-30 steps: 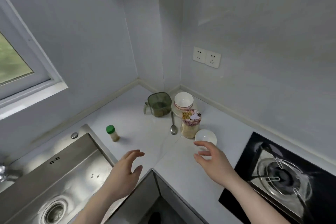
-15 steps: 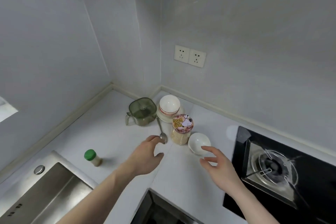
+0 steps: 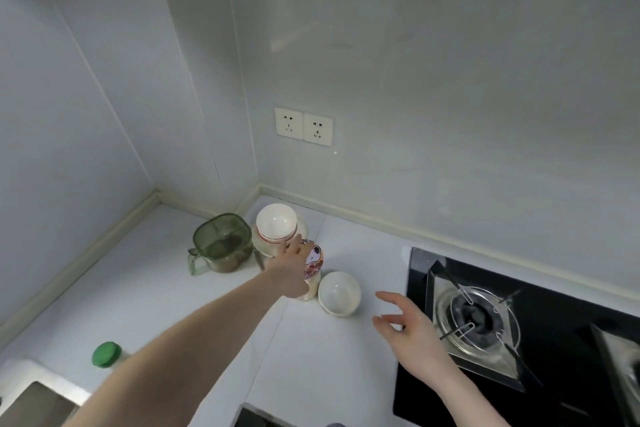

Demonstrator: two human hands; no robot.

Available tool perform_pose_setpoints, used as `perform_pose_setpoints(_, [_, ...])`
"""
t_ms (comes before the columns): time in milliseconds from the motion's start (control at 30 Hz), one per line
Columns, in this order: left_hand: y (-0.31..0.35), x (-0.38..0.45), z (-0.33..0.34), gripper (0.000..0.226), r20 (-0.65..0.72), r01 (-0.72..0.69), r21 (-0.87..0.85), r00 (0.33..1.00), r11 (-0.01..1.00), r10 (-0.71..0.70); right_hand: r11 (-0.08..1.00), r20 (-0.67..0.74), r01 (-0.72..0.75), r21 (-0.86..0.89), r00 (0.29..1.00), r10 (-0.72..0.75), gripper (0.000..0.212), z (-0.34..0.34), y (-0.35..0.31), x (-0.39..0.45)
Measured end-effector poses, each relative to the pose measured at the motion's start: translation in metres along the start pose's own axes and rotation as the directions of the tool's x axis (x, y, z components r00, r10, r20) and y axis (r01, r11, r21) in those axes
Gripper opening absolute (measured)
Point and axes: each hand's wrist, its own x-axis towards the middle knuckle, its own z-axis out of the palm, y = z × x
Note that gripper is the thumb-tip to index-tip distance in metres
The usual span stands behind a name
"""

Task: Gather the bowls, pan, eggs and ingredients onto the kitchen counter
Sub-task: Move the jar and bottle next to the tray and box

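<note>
Left fingers point(image 3: 292, 242) at stacked bowls point(image 3: 276, 222)

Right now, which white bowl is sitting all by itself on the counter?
The white bowl beside the cartoon jar, nearest the right hand. The other bowl sits stacked on more dishes in the corner.

The left hand point(image 3: 292, 265) was extended forward with arm outstretched, while the right hand point(image 3: 412, 329) hovered low, fingers relaxed and spread.

white counter point(image 3: 145, 288) with bowls point(image 3: 339, 293), jars point(image 3: 221, 243)
</note>
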Motion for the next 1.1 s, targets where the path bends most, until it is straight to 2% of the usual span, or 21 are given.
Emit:
perform_pose_setpoints(167, [0.005,0.011,0.004,0.101,0.032,0.018,0.032,0.999,0.999,-0.019,1.000,0.037,-0.018,-0.025,0.999,0.019,0.039,-0.008,0.008,0.011])
perform_pose_setpoints(300, [0.006,0.012,0.008,0.088,-0.074,0.044,0.033,0.996,0.999,-0.041,0.998,0.089,-0.028,-0.052,0.996,0.033,0.040,-0.008,0.014,0.023])
perform_pose_setpoints(400, [0.009,0.010,0.009,0.084,-0.099,0.078,0.018,0.992,0.997,-0.075,0.997,0.129,-0.028,-0.077,0.991,0.038,0.041,-0.007,0.017,0.031])
perform_pose_setpoints(767, [0.016,-0.014,0.020,0.090,-0.154,0.213,0.030,0.966,0.977,-0.206,0.987,0.256,-0.057,-0.151,0.962,0.095,0.039,0.010,0.039,0.057])
perform_pose_setpoints(967, [0.015,-0.042,0.030,0.090,-0.129,0.249,0.011,0.961,0.968,-0.245,0.973,0.268,-0.092,-0.210,0.952,0.147,0.045,0.023,0.057,0.081])
perform_pose_setpoints(1100, [0.015,-0.059,0.039,0.092,-0.121,0.262,0.011,0.958,0.965,-0.258,0.961,0.249,-0.153,-0.228,0.946,0.210,0.058,0.034,0.062,0.101])
